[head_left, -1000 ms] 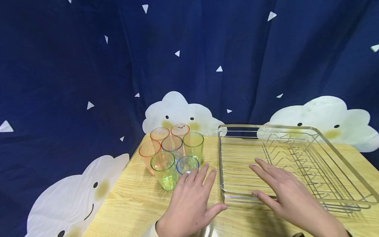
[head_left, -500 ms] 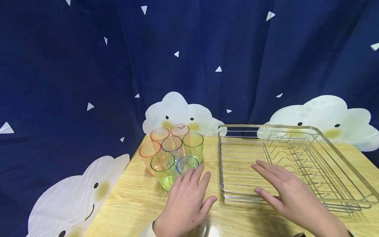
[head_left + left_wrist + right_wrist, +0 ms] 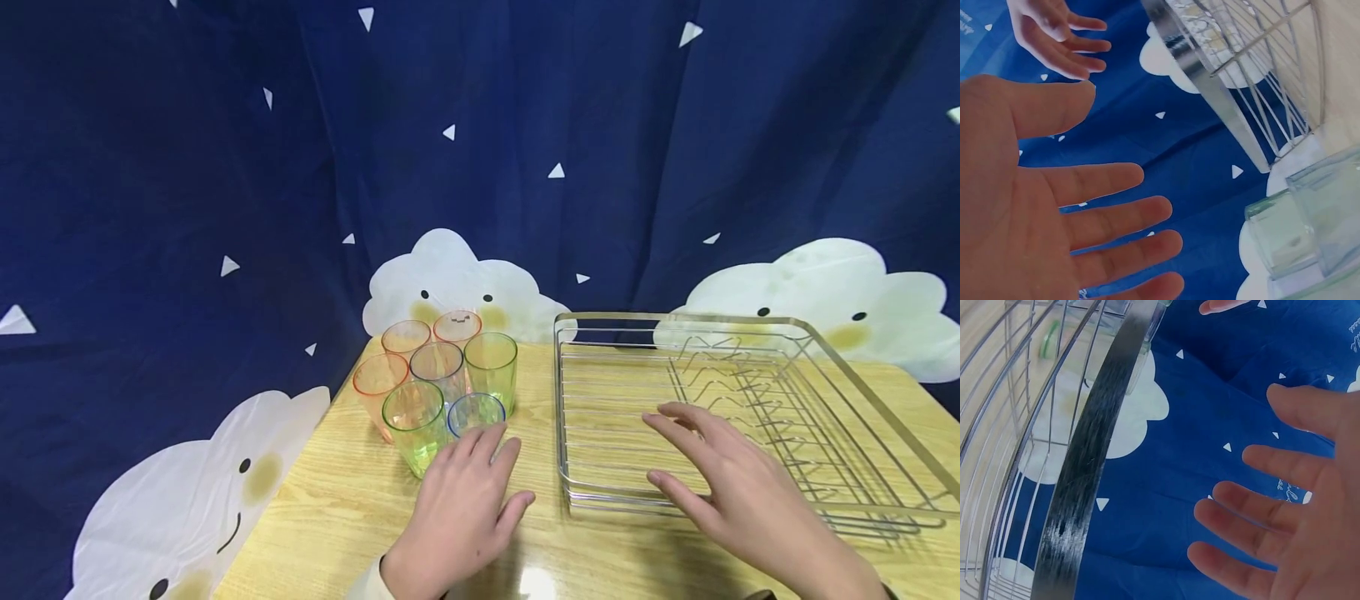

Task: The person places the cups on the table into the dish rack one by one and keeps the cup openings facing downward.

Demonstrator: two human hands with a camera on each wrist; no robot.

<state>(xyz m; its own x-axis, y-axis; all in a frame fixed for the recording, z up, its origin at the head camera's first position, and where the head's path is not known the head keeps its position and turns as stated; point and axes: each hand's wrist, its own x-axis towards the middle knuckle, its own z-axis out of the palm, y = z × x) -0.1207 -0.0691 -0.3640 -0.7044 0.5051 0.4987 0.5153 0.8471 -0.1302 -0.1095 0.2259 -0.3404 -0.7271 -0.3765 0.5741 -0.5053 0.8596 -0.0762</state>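
Observation:
My left hand (image 3: 461,512) hovers over the near side of the table with relaxed fingers, holding nothing. Just beyond its fingertips stands a blue-rimmed tumbler (image 3: 476,410), the closest of a tight group of see-through tumblers. In that group are a near green tumbler (image 3: 414,421), a far green tumbler (image 3: 491,362), a purple-blue tumbler (image 3: 437,367) and three orange-red ones, including the left orange tumbler (image 3: 379,383). Over the front of a metal wire dish rack (image 3: 570,483) is my right hand (image 3: 750,492), its fingers loosely spread. Both wrist views show bare palms; the right palm (image 3: 1310,519) holds nothing.
The tumblers and rack stand on a light wood table (image 3: 315,517), with a gap of tabletop between them. Plate-holding wire loops (image 3: 738,392) fill the rack's right part. Behind hangs a navy curtain (image 3: 480,150) with clouds and triangles.
My left hand has drawn slightly left and back from the tumblers, its fingers closer together. The right hand has shifted a little rightward and its fingers bend more. Tumblers and rack stay put.

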